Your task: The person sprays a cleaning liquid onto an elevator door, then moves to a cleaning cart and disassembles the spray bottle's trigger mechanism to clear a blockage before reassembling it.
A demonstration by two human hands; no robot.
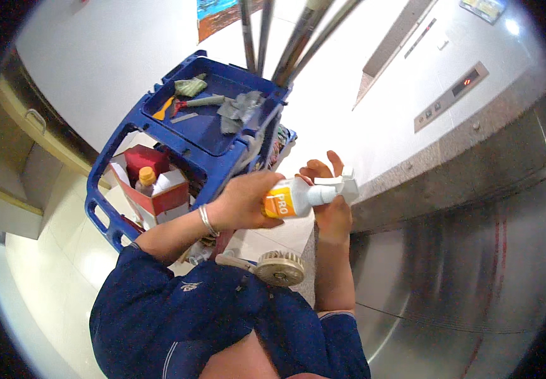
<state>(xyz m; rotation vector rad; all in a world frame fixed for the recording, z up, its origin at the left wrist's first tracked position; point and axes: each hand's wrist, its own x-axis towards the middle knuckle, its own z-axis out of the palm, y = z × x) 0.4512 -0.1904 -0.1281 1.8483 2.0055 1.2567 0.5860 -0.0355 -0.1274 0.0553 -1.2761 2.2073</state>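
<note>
A white spray bottle (299, 197) with an orange and yellow label is tilted sideways in front of me, its white trigger head (347, 185) pointing right. My left hand (248, 201), with a bracelet at the wrist, is closed round the bottle's body. At the neck, just under the trigger head, my right hand (332, 218) grips the bottle, with some fingers raised behind it. Close to my chest is a round, ribbed beige thing with a handle (280, 268), apart from both hands.
Left of my hands stands a blue cleaning cart (135, 124). Its tray holds a grey cloth (240, 112), a green cloth (190, 86) and an orange scraper (164, 109). A red-white box (167, 203) contains an orange-capped bottle (147, 179). Poles (298, 44) rise behind. Steel panels (450, 271) stand right.
</note>
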